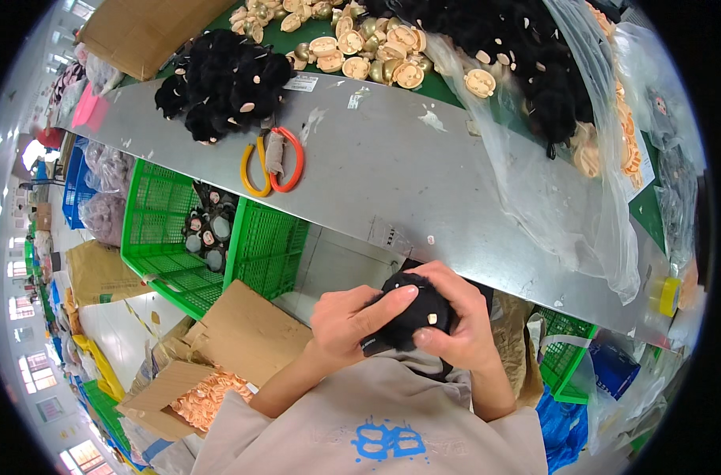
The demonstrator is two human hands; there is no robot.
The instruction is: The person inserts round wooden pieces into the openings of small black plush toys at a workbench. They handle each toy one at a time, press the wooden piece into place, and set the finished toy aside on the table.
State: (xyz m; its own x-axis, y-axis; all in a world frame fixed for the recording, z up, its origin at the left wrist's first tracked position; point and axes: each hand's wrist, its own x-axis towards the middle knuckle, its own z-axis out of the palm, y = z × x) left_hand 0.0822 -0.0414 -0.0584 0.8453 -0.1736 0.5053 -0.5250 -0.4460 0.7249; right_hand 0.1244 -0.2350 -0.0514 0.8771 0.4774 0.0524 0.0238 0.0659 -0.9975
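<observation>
Both hands are wrapped round a black plush piece [414, 305] close to my body, just below the table's near edge. My left hand [346, 321] closes on its left side, the thumb lying across the top. On the right side, my right hand [463, 313] curls over it with the thumb pressing near the bottom. A small pale part shows on the fur near the right thumb. Beyond the hands, a heap of black plush pieces [226, 83] with pale bits lies on the metal table [360, 174]. A pincer-like tool with yellow and red handles [273, 162] rests in front of it.
Peach plastic doll faces [356, 67] and more black plush [550, 103] lie at the back, beside clear plastic sheeting [527, 206]. A green crate [269, 245] holds dolls at left. Below it, a cardboard box [159, 388] contains peach parts. Yellow tape [671, 297] sits at right.
</observation>
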